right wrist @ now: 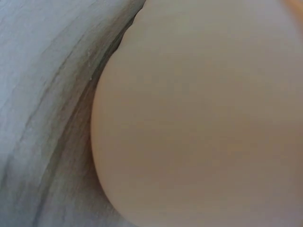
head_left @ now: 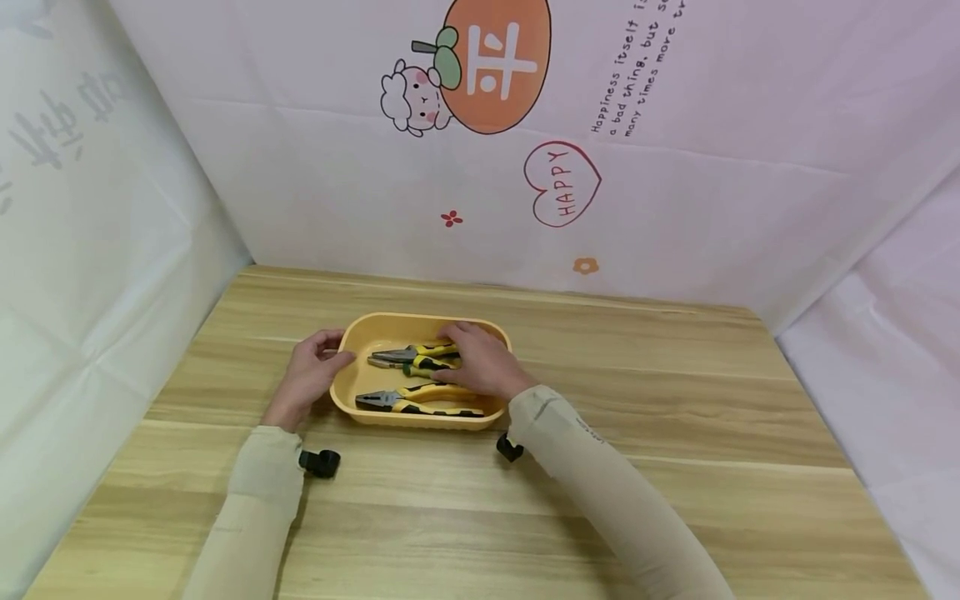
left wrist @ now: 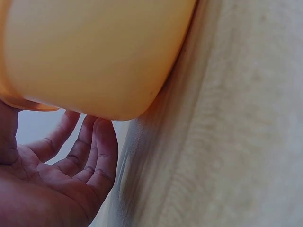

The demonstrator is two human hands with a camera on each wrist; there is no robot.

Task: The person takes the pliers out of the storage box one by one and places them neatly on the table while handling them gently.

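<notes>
A yellow plastic basin sits on the table. My left hand holds its left end, thumb at the rim and fingertips against the outer wall. In the left wrist view, the bent fingers meet the basin wall. Reaching in from the right, my right hand spreads thumb and fingers around the handles of long-nose pliers. Another tool with a green handle lies under them, partly hidden. Combination pliers with yellow-and-black handles lie along the near wall. The right wrist view shows only the basin's outside and wood.
The wooden table extends around the basin. Behind it hangs a white printed cloth, with further cloth along the left and right sides. Small black wrist cameras sit at both sleeves, close to the basin's near side.
</notes>
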